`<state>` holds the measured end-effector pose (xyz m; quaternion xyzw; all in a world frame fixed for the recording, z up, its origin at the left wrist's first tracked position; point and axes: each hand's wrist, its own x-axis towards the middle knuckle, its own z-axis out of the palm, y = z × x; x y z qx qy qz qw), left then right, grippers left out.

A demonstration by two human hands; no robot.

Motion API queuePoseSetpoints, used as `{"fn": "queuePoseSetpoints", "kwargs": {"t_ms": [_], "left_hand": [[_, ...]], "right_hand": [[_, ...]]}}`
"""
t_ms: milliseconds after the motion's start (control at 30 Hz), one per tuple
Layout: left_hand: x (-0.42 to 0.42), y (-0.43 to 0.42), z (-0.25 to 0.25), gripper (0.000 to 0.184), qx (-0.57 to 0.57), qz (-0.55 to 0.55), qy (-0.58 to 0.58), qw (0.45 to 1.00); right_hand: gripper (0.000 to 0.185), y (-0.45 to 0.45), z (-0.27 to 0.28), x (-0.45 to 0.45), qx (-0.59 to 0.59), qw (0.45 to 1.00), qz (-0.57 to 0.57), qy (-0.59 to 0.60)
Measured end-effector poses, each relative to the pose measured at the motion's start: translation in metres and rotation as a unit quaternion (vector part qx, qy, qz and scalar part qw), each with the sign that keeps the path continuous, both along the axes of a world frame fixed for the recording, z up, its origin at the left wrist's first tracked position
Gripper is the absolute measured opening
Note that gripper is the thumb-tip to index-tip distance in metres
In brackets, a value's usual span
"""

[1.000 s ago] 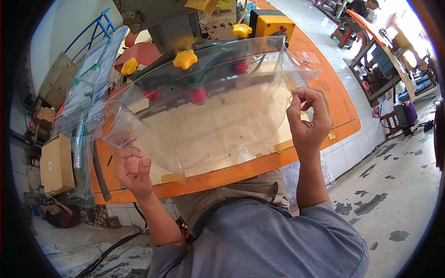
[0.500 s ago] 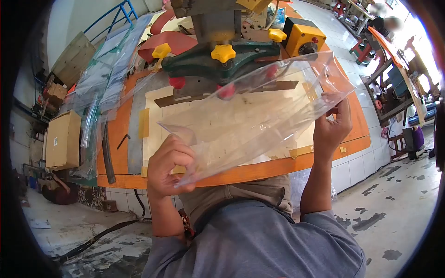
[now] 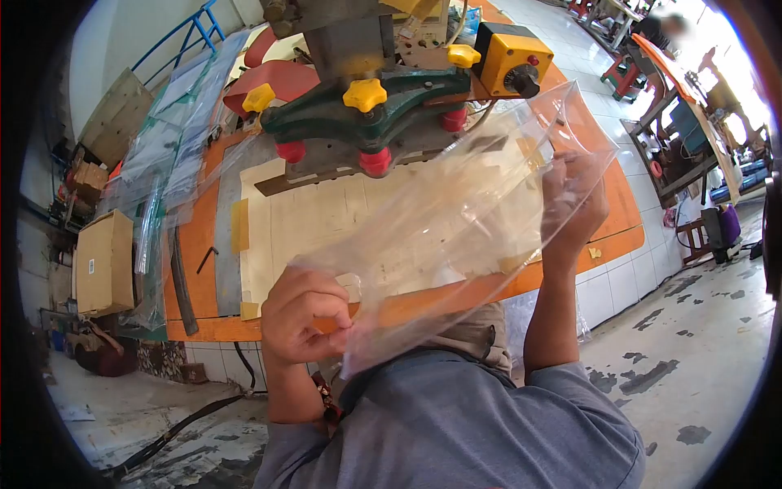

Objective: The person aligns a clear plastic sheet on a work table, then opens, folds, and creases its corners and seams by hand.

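Observation:
A sheet of clear plastic film [image 3: 432,236] hangs between my two hands above the front of the worktable. My left hand [image 3: 305,314] pinches its lower left edge, thumb against the curled fingers. At the other end, my right hand [image 3: 574,200] is closed on the right side of the film and partly seen through it. Beneath lies a cream board [image 3: 318,220] held by tape. Behind the film stands a press with a green bracket [image 3: 326,114], yellow star knobs [image 3: 364,95] and red feet [image 3: 375,161].
A yellow control box [image 3: 513,63] stands right of the press. On the table's left lie a hex key [image 3: 207,259] and a dark metal strip [image 3: 181,281]. Plastic sheets [image 3: 175,134] and a cardboard box [image 3: 106,262] are further left. A person [image 3: 656,37] sits in the right background.
The film has tilted, its left end dropping toward my body. My right hand has turned and now sits behind the film. The whole view has shifted slightly.

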<state>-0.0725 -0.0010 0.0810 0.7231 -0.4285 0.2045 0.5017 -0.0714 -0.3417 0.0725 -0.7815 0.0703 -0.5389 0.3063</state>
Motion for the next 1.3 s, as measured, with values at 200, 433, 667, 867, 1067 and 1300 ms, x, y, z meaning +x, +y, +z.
{"fn": "queuePoseSetpoints", "kwargs": {"t_ms": [200, 433, 667, 867, 1067, 1300], "left_hand": [[0.001, -0.003, 0.006, 0.025, 0.022, -0.074, -0.006, 0.997], [-0.01, 0.013, -0.006, 0.02, -0.113, 0.003, 0.041, 0.993], [0.005, 0.015, -0.003, 0.021, -0.086, -0.045, 0.135, 0.986], [0.011, 0.015, -0.009, 0.018, -0.078, 0.002, 0.16, 0.984], [0.012, 0.011, -0.014, 0.015, -0.081, 0.027, 0.162, 0.983], [0.011, 0.007, -0.011, 0.021, -0.094, 0.058, 0.162, 0.981]], "right_hand": [[0.014, -0.007, -0.006, 0.005, 0.029, 0.999, -0.015, 0.011], [0.018, -0.039, -0.005, 0.0, 0.189, 0.98, -0.039, 0.055], [0.027, -0.02, -0.005, -0.021, 0.261, 0.961, 0.094, -0.016], [0.052, -0.03, -0.014, -0.038, 0.259, 0.941, 0.21, -0.057], [0.044, -0.021, -0.017, -0.044, 0.178, 0.951, 0.252, -0.019], [0.039, -0.02, -0.015, -0.039, 0.177, 0.951, 0.253, -0.014]]}}
